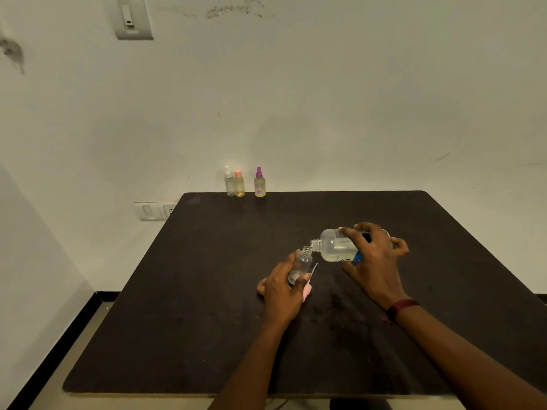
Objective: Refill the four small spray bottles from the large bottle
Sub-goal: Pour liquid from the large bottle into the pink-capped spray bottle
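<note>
Clear thin plastic: we judge the small spray bottle (302, 263) light and squashy, so our left grip (281, 288) wraps its lower body near the bench (207, 291) centre. Our right grip (373, 261) clasps the heavier, likely slippery large bottle (336, 247) at its two o'clock, neck meeting mouth.

Far edge of the table (207, 291), upper centre of the frame: three spray bottles are lined up, the leftmost bottle (228, 183) and middle bottle (239, 184) side by side, the rightmost bottle (260, 184) set a little apart. Right of centre, the small open bottle (303, 261) is held in the left hand (281, 291) — just to its right, the large bottle (337, 247) is tipped in the right hand (376, 261), mouth against mouth. A wall socket (154, 211) is seen left of the table's far corner.
</note>
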